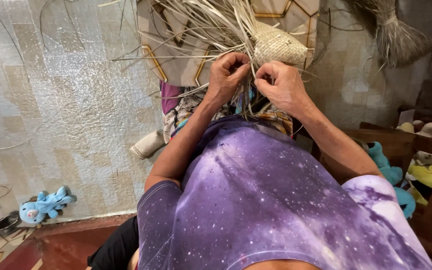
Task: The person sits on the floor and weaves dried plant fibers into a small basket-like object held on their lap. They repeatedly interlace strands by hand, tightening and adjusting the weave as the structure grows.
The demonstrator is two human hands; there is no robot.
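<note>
We pinch thin palm strips w/ both hands: left hand clenched on strands at approx. 11 o'clock, right hand w/ fingers curled tight on strands just beside it. The woven piece sits touching the right hand at 1 o'clock, loose strips fanning out toward 12. A blue plush toy lies on the floor at 8 o'clock, well apart.

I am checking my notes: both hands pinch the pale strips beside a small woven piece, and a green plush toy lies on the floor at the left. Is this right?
Not quite: the head view shows the plush toy is blue. The rest stands: left hand and right hand pinch pale strips beside the woven piece.
</note>
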